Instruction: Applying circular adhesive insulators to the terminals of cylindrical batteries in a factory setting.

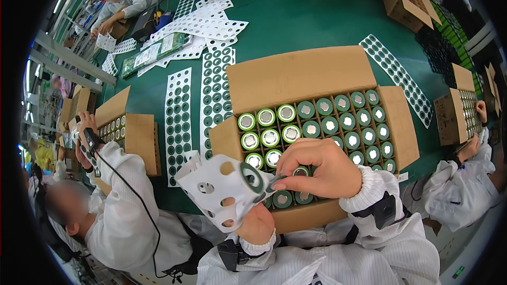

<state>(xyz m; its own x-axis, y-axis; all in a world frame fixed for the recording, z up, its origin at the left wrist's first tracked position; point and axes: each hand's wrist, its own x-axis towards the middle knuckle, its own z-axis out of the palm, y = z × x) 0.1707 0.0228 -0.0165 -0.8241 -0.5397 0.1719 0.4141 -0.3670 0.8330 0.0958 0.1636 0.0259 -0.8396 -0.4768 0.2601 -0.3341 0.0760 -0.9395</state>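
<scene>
My left hand [257,225] holds a curled white sticker sheet [219,200] full of punched-out holes; its fingers are mostly hidden behind the sheet. A dark green ring sticker [252,177] is still on the sheet's right end. Thumb and forefinger of my right hand [322,168] pinch together at that end on what looks like a dark green ring sticker [277,180]. Below both hands stands an open cardboard box [301,68] of upright cylindrical battery cells in a divider grid. Bright green-rimmed cells [270,138] fill the left; cells topped with dark green rings [330,125] fill the right.
Sticker sheets [178,121] lie left of the box, another [396,79] to its right. A pile of used sheets [200,26] is at the far left beside a green package [157,54]. Co-workers with boxes [141,142] sit at left and right.
</scene>
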